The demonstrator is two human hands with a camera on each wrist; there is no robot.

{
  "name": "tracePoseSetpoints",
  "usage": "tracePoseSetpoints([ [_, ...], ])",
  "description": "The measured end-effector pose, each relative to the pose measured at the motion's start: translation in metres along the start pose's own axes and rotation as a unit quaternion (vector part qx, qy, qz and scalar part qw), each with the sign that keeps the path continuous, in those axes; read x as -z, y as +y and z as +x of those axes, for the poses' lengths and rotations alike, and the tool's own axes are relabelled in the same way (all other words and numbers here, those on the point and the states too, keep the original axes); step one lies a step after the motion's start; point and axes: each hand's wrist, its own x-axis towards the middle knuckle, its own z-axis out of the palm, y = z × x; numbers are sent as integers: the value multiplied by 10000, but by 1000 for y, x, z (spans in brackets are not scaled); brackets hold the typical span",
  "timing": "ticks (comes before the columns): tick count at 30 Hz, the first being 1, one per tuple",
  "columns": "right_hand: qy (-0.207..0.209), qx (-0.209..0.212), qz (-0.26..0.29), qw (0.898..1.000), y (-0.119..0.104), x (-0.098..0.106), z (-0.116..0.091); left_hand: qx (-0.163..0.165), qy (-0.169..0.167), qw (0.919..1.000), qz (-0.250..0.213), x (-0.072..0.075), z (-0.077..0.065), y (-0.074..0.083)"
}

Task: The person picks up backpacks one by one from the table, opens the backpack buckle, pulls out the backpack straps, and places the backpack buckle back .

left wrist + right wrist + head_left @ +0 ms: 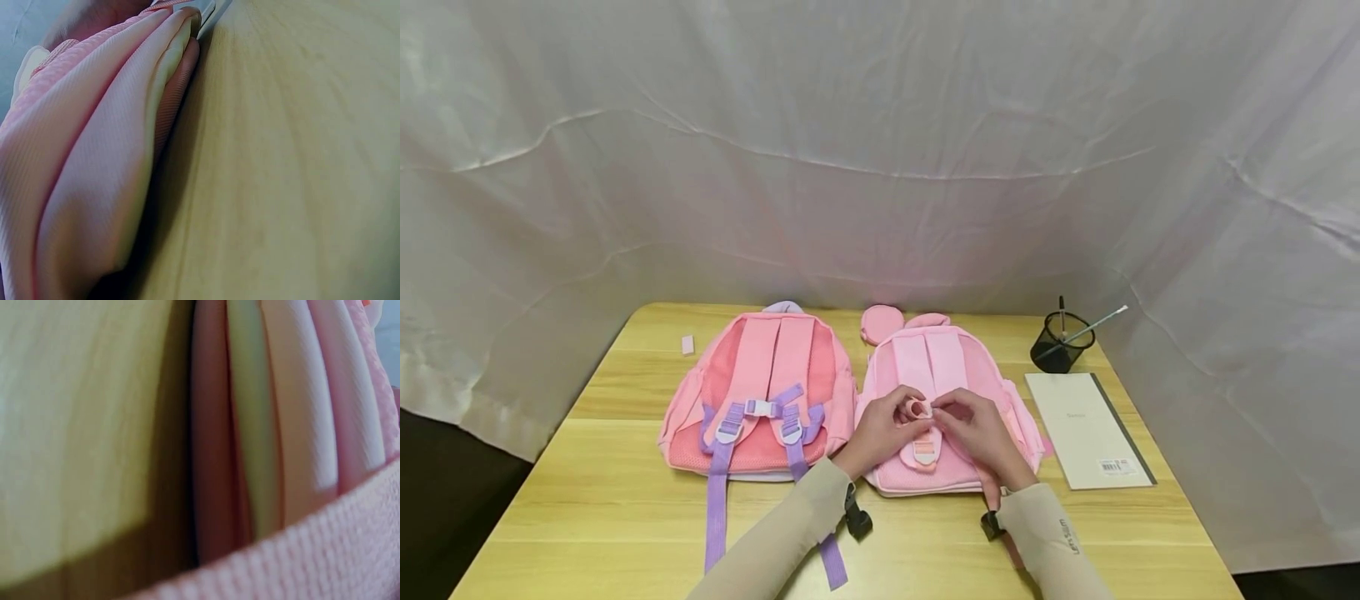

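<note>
A light pink backpack (988, 371) lies on the table with its shoulder straps facing up. Over its lower back, my left hand (887, 427) pinches a rolled pink strap (917, 408) from the left. From the right, the fingertips of my right hand (976, 423) pinch the same strap by a pale piece at its edge. Just below hangs a strap adjuster (925, 454) with orange webbing. The left wrist view shows the bag's side (100, 169) close up. In the right wrist view, pink webbing (312, 544) crosses in front of the bag's layered edge.
A coral backpack (835, 350) with purple straps lies left. A small pink block (688, 344) sits beyond it. Behind the light pink bag is a round pink pouch (882, 323). Rightward are a white notebook (1075, 425) and a black mesh pen holder (1054, 358).
</note>
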Motion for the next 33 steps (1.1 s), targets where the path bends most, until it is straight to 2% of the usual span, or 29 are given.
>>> tracePoseSetpoints([
  [3,80,39,-16,10000,1,0,0,21,68,10000,7,0,0,1],
  [6,129,4,50,9999,3,-1,0,13,272,9996,-106,0,-1,0],
  [11,191,-129,203,9995,7,-1,1,-390,459,9979,-231,0,-2,-2],
  [14,247,-118,273,9993,8,-1,2,-546,341,9978,-125,-1,-2,-1],
  [19,269,-188,276,9991,8,-1,2,-468,196,9983,285,-2,-2,0],
  [29,317,-373,368,9981,8,1,3,-597,138,9935,957,-3,0,2],
  [33,327,-382,449,9977,9,0,3,-447,204,9939,991,-4,-1,4],
])
